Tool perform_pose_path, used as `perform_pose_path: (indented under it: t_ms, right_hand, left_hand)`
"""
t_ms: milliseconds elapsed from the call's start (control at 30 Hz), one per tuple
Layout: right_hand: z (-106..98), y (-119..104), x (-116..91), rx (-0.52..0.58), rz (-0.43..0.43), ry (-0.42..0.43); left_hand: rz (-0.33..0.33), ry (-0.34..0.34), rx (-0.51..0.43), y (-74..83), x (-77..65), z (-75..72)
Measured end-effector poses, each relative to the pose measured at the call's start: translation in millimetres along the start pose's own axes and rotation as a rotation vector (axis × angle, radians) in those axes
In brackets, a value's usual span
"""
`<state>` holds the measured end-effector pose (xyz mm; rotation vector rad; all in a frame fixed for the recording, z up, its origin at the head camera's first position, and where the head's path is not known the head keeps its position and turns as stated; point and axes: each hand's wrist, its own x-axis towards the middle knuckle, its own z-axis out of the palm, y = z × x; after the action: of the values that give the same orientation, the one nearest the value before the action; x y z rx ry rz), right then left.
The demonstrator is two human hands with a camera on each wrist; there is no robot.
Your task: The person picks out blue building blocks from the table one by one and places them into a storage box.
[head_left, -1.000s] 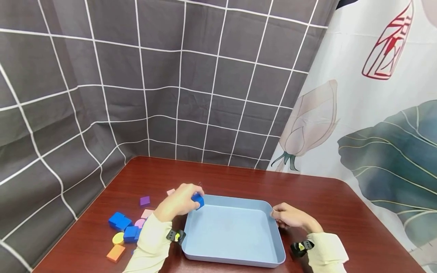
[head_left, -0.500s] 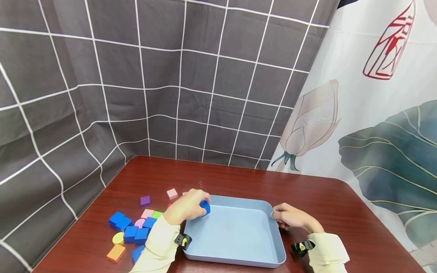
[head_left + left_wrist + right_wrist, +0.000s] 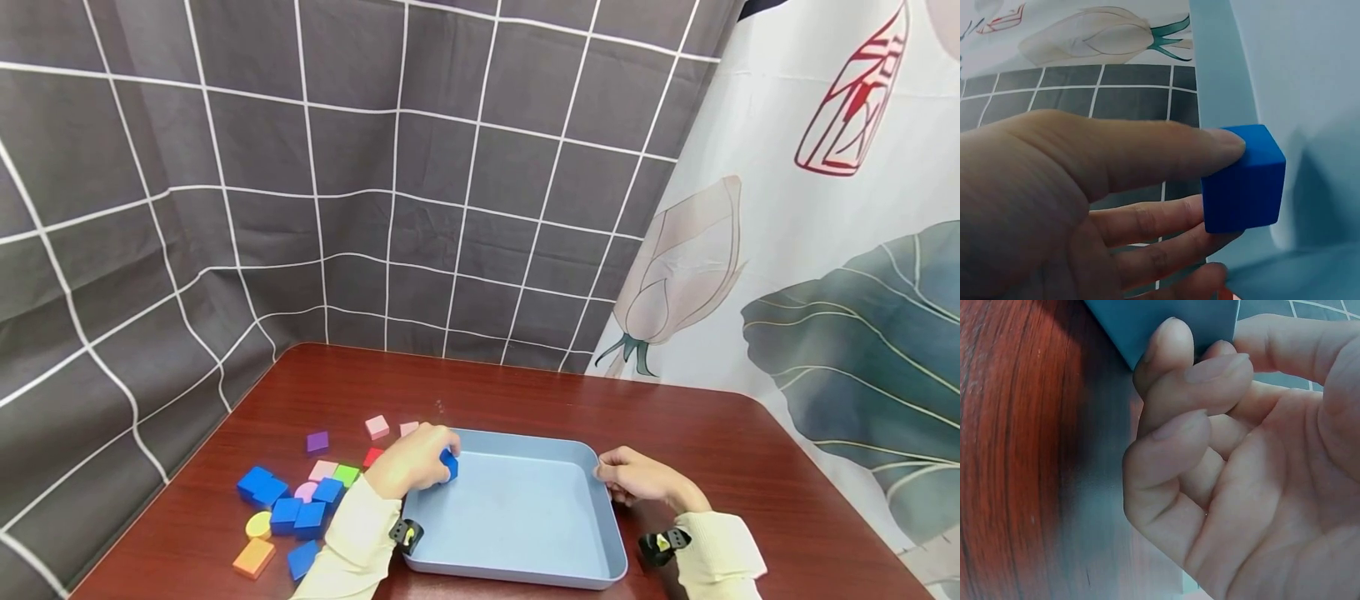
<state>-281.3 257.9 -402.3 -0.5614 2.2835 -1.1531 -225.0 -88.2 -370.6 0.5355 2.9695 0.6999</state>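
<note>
Cube [image 3: 1246, 194] (partly thumb-covered) pinched in left hand [image 3: 411, 460]; right hand [image 3: 637, 476] seemingly pinches tray [image 3: 517, 517] wall, contact partly hidden.

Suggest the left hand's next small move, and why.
Probably ease the blue block down and let go: the left hand pinches it at the left side of the tray, whose right side the right hand holds.
</note>
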Motion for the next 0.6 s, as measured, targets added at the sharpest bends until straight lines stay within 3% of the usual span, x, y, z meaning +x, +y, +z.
perform_pose_path:
  t_ms: [400, 600]
  right_hand:
    - [-0.2, 1.9, 1.9, -0.004, -0.002, 0.003]
    - [-0.6, 0.9, 0.8, 0.015, -0.012, 0.001]
  left_hand:
    - [-0.008, 0.015, 0.019, -4.0, 1.6, 3.7]
    - [-0.057, -0.020, 0.007, -2.4, 0.9, 3.1]
